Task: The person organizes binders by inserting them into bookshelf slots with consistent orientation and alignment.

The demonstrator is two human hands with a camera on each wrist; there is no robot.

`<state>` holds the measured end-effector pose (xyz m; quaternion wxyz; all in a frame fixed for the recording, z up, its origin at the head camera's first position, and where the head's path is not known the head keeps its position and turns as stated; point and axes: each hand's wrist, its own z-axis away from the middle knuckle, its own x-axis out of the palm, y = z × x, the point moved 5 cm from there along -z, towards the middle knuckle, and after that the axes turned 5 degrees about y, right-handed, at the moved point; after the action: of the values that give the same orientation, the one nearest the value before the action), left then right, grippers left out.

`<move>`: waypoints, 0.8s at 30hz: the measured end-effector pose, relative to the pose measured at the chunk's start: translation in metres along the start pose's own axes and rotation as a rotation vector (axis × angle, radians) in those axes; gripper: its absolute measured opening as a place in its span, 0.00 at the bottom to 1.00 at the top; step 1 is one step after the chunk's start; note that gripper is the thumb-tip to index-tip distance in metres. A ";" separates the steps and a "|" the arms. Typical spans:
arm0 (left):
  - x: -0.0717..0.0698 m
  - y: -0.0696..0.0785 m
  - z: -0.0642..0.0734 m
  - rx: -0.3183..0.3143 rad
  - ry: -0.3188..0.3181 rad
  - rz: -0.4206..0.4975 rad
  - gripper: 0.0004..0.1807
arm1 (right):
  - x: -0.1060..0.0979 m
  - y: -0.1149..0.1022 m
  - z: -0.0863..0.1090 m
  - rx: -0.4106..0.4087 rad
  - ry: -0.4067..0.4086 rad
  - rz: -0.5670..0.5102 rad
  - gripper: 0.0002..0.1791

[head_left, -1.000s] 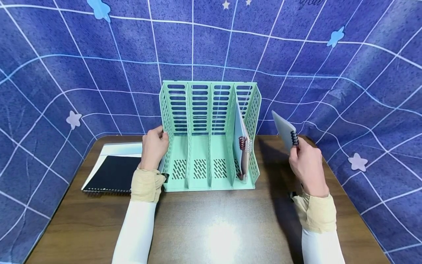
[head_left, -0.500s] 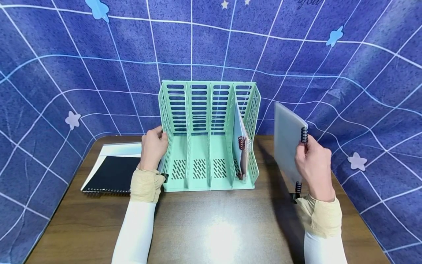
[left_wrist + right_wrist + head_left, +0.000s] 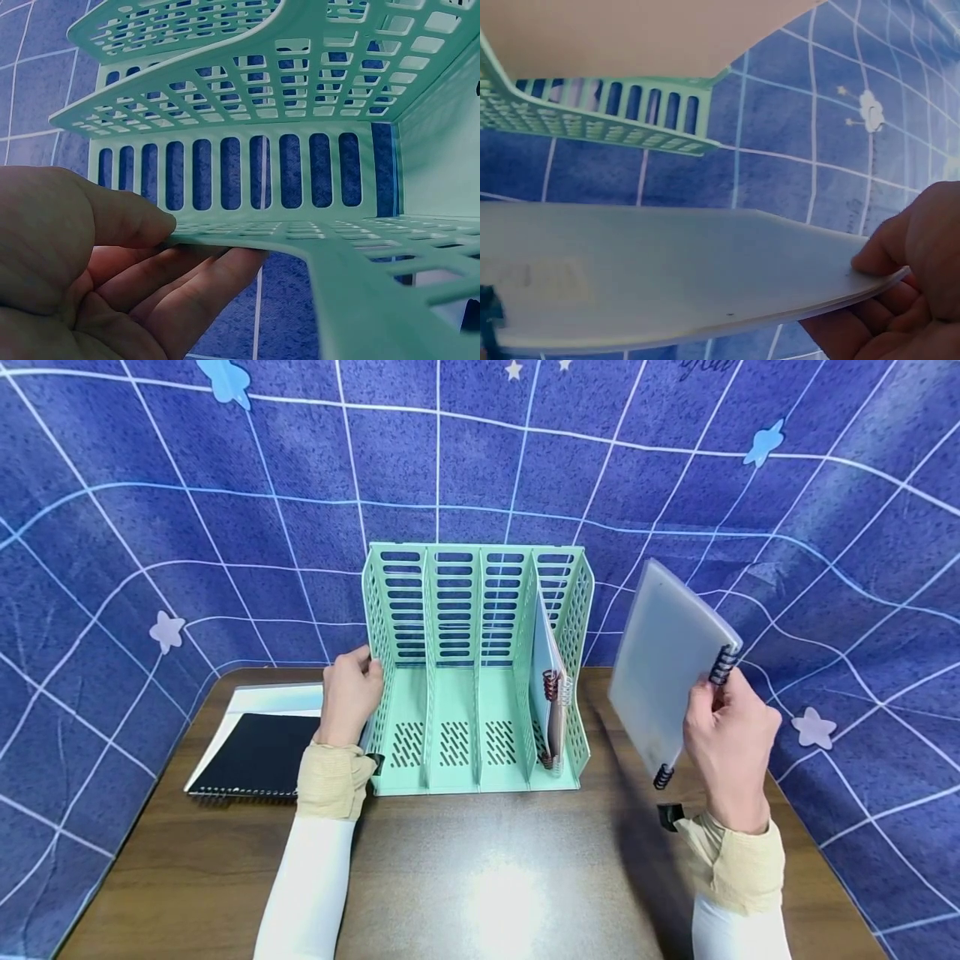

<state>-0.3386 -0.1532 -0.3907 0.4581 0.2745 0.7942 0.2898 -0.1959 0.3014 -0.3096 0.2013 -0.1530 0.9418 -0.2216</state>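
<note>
A mint-green desk file organizer [image 3: 453,693] with upright dividers stands mid-table. My left hand [image 3: 351,697] pinches its left side wall; in the left wrist view the thumb [image 3: 135,217] lies on the inner face and the fingers behind. To the right of the organizer, my right hand [image 3: 731,743] holds a spiral notebook [image 3: 660,668] with a translucent cover and black coil, raised off the table and tilted. The right wrist view shows thumb and fingers pinching the notebook's edge [image 3: 705,277]. Spiral notebooks [image 3: 551,685] with dark red and clear coils lean in the organizer's rightmost slot.
Left of the organizer, a black spiral notebook [image 3: 258,756] lies on white and pale blue ones [image 3: 277,697], partly behind my left wrist. The brown wooden table [image 3: 450,877] reaches back to a blue cloth [image 3: 285,552] with white grid lines.
My right hand has lifted the translucent notebook up and moved slightly right, turning its cover more into view. The left hand and the organizer have stayed in place.
</note>
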 end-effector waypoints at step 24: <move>0.002 -0.002 -0.001 -0.008 -0.007 0.005 0.12 | -0.046 -0.058 0.009 0.111 0.298 -0.268 0.15</move>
<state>-0.3407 -0.1537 -0.3931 0.4613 0.2756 0.7907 0.2931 -0.1399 0.2665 -0.2749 0.0365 -0.2310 0.9187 -0.3184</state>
